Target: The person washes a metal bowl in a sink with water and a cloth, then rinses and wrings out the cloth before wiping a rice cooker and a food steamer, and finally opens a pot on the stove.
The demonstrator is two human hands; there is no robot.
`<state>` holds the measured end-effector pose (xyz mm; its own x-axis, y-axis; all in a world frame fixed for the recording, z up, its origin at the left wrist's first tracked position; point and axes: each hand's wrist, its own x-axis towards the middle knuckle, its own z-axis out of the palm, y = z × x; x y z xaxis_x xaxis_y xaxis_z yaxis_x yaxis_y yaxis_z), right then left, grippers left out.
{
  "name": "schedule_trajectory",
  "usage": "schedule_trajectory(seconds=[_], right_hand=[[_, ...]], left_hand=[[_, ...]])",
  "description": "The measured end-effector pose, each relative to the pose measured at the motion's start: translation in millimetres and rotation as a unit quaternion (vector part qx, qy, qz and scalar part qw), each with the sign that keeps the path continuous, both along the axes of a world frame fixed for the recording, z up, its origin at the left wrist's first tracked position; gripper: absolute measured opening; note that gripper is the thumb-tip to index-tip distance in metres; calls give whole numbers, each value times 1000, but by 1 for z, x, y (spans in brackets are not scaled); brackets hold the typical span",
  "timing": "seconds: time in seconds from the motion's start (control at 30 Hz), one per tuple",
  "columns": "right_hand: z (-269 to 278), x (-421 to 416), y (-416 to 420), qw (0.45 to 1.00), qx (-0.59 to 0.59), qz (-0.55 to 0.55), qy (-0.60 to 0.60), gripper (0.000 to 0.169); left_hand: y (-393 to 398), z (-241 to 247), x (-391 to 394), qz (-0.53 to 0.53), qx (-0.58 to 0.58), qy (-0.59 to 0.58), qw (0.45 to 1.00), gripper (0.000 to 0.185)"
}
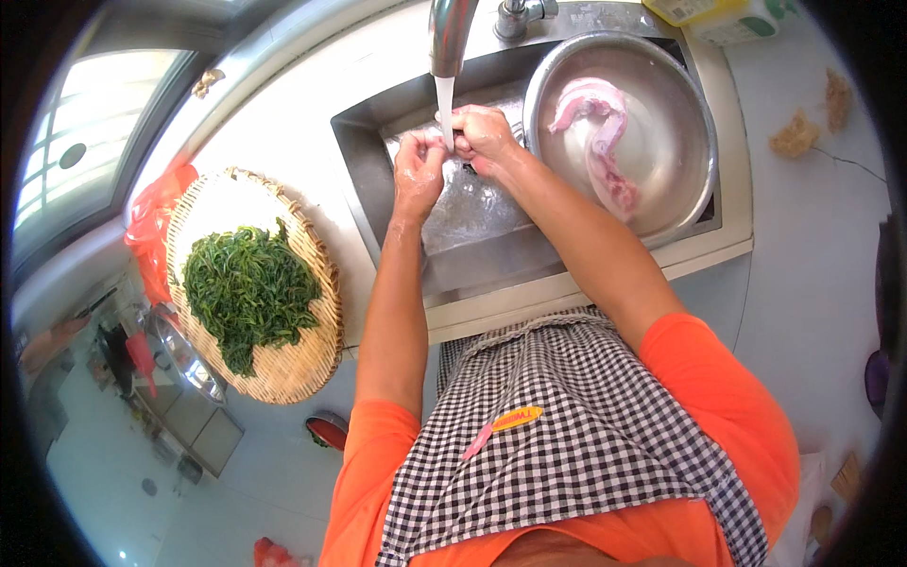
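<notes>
Water runs from a metal faucet (451, 42) onto my two wet hands above the stainless steel sink (489, 259). My left hand (419, 170) is on the left of the stream, its thumb and fingers bent together at the water. My right hand (487, 135) is close beside it, fingers curled, with something small and pinkish showing under it. Whether the hands pinch a thing between them cannot be told. To the right, a large metal basin (680, 156) rests over the sink and holds water and a long strip of pale pink raw meat (606, 135).
A woven bamboo tray (290, 368) with dark green leafy vegetables (248, 290) lies on the counter at the left, by a red plastic bag (152, 234). A valve (517, 18) and plastic bottles (733, 25) stand behind the sink. The counter's front edge meets my checked apron.
</notes>
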<state>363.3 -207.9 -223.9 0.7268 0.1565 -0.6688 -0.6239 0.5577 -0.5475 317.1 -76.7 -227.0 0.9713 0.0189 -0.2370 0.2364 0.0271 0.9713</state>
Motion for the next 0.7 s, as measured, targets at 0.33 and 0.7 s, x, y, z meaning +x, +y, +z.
schedule_trajectory(seconds=[0.33,0.7], right_hand=[[44,-4,-1,992,-72,-5,-101,15],[-44,-23,10,982,178,-24,61,38]], left_hand=[[-2,34,13,51,-82,12,995,20],[12,62,8,92,-305,97,943,33]])
